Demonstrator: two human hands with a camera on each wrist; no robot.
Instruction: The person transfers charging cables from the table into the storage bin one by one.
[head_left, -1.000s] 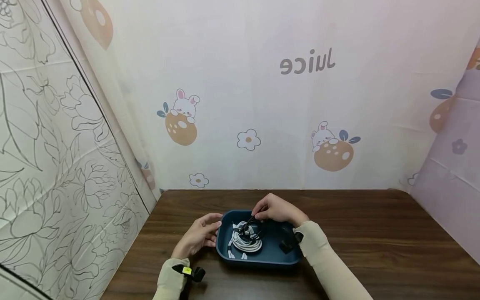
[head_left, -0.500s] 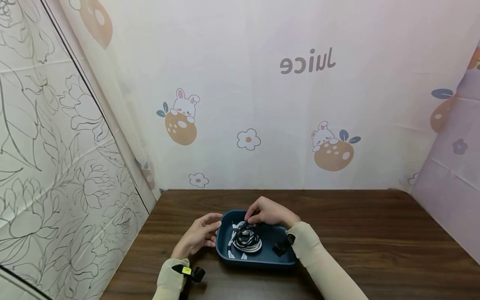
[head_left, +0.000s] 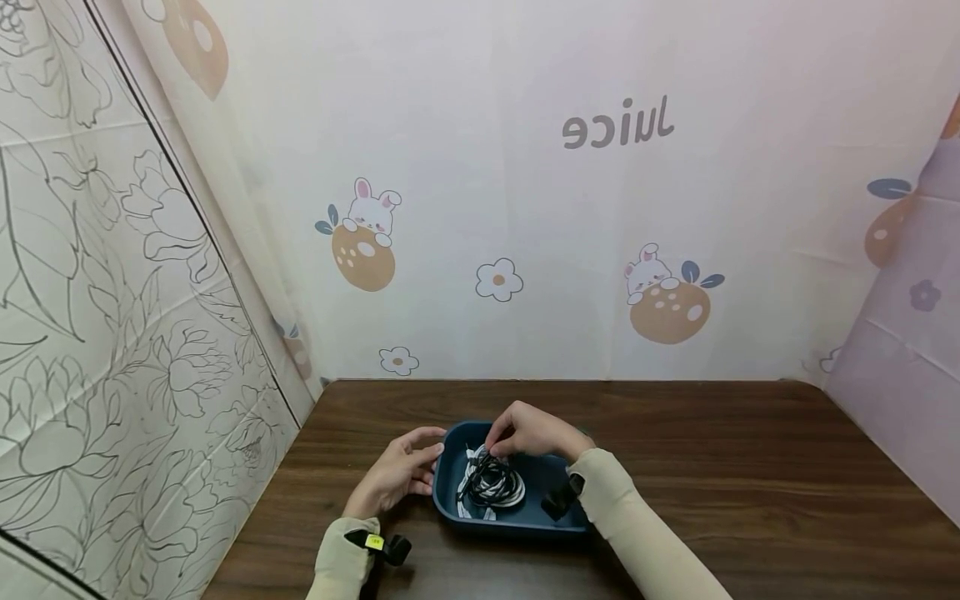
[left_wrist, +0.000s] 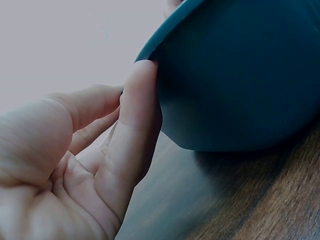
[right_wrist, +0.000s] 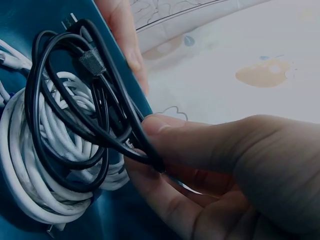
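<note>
A dark blue tray [head_left: 536, 527] sits on the table with coiled cables inside. My left hand [head_left: 397, 473] is at the tray's left end; in the left wrist view its fingertips touch the outer wall [left_wrist: 235, 95] just under the rim. Thumb and fingers of my right hand [head_left: 534, 431] pinch one end of a coiled black cable [right_wrist: 44, 145]. That coil lies over a white cable coil [right_wrist: 22, 185] in the tray's left half. A metal USB-type plug [right_wrist: 70, 21] shows at the black coil's far end.
The brown wooden table [head_left: 750, 483] extends on both sides of the tray. A printed curtain [head_left: 480, 200] hangs behind it, and a flower-patterned sheet [head_left: 135, 333] stands at the left. Each wrist wears a small black camera [head_left: 396, 548].
My right hand has moved left and slightly toward me, bringing the black cable down over the white coil. The left hand has stayed at the tray's end.
</note>
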